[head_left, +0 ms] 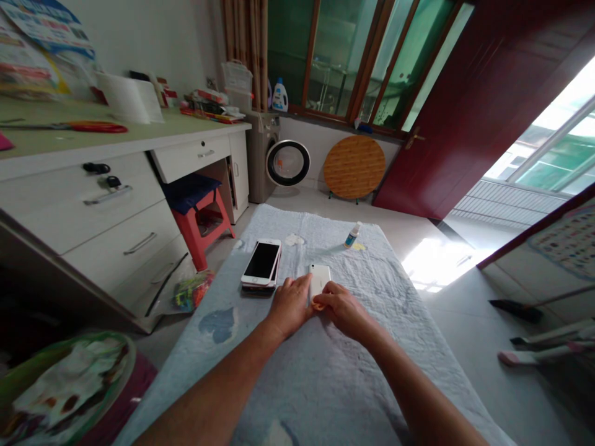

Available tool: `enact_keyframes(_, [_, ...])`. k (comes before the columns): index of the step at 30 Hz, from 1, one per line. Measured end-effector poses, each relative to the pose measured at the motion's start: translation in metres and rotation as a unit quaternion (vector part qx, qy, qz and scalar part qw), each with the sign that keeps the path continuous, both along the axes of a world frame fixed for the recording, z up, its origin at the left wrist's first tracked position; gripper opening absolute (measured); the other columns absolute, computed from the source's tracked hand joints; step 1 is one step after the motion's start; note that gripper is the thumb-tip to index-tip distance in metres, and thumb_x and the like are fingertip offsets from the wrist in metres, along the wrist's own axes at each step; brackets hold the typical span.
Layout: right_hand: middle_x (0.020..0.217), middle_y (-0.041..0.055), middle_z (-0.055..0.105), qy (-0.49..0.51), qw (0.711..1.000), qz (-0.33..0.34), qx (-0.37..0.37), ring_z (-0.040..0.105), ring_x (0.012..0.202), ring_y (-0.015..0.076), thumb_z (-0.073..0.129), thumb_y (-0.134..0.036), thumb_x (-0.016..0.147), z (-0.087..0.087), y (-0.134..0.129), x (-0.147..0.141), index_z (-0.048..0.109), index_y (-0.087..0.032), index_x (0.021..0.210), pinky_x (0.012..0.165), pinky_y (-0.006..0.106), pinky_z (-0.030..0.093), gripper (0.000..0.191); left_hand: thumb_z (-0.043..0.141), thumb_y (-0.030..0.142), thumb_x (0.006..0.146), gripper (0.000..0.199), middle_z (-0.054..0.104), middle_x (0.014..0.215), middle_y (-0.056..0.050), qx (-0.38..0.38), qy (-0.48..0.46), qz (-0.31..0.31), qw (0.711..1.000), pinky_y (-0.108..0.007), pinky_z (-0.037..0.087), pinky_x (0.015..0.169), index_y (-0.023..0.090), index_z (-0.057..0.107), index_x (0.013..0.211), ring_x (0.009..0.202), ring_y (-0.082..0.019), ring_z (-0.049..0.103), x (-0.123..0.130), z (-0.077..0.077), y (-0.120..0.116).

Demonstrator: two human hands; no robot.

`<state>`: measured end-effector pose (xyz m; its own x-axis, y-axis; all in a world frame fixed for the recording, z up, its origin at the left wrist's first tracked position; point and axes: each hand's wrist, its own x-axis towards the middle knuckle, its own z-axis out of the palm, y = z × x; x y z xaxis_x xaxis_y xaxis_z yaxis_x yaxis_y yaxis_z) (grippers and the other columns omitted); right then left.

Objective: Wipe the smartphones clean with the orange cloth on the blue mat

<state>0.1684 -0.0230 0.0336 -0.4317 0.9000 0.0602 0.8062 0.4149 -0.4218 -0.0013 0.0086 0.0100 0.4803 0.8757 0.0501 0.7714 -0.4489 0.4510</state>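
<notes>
A white phone [320, 279] lies back side up on the blue cloth [372, 347]. Along its left edge, my left hand [292, 303] holds it with the fingers close together. My right hand [343, 306] is closed on a small orange cloth [318, 305], pressed against the lower part of the phone. Left of my hands is a stack of phones [263, 263], the top one white with its dark screen up. A small spray bottle [352, 235] with a blue label stands farther back on the right.
A desk with drawers [106, 192] runs along the left, with a red stool [204, 226] by it. A trash bin [125, 378] is at the lower left. Behind are an open washing machine [260, 155] and a round wooden board [354, 166]. A dark red door [446, 105] stands right.
</notes>
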Motion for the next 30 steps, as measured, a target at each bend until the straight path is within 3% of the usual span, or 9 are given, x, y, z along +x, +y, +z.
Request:
enact_keyframes(4, [0.088,0.003,0.054,-0.04,0.999,-0.012,0.031,0.048,0.079,0.0134,0.059,-0.022,0.087,-0.007,0.023,0.002,0.072,-0.023,0.094,0.073,0.025,0.036,0.015,0.064,0.036,0.078,0.082,0.044,0.144,-0.013,-0.004,0.003,-0.005,1.0,-0.041,0.035,0.102,0.019,0.019,0.145,0.13,-0.028,0.042,0.0,-0.002,0.0])
enact_keyframes(10, [0.093,0.0045,0.054,-0.081,0.995,-0.024,0.043,0.047,0.084,0.0145,0.054,-0.022,0.091,-0.01,0.058,-0.006,0.07,-0.023,0.102,0.077,0.025,0.035,0.02,0.074,0.031,0.069,0.099,0.042,0.144,-0.015,-0.006,-0.015,0.019,1.0,-0.043,0.038,0.099,0.019,0.012,0.146,0.128,-0.032,0.043,0.001,0.0,-0.001])
enact_keyframes(21, [0.095,0.0053,0.053,-0.111,0.99,0.089,0.023,0.043,0.086,0.0171,0.068,-0.021,0.079,-0.006,0.042,-0.012,0.073,-0.023,0.092,0.074,0.027,0.034,0.014,0.072,0.033,0.069,0.101,0.043,0.142,-0.014,-0.004,-0.037,0.039,0.999,-0.042,0.039,0.096,0.023,0.008,0.147,0.12,-0.031,0.048,0.001,-0.004,-0.002])
enact_keyframes(26, [0.097,0.0059,0.054,-0.11,0.991,0.062,0.049,0.045,0.088,0.0169,0.06,-0.019,0.086,-0.009,0.063,-0.011,0.074,-0.025,0.094,0.077,0.027,0.036,0.017,0.073,0.033,0.068,0.1,0.041,0.144,-0.012,-0.005,-0.033,0.041,0.999,-0.042,0.038,0.099,0.024,0.012,0.146,0.123,-0.032,0.046,0.001,-0.005,0.0])
enact_keyframes(30, [0.093,0.0064,0.053,-0.098,0.992,0.018,0.074,0.045,0.084,0.0154,0.055,-0.018,0.089,-0.013,0.088,-0.01,0.074,-0.02,0.091,0.078,0.027,0.036,0.019,0.075,0.036,0.066,0.102,0.04,0.144,-0.015,-0.007,-0.023,0.047,0.999,-0.043,0.038,0.1,0.02,0.014,0.145,0.124,-0.034,0.045,0.002,-0.006,0.0])
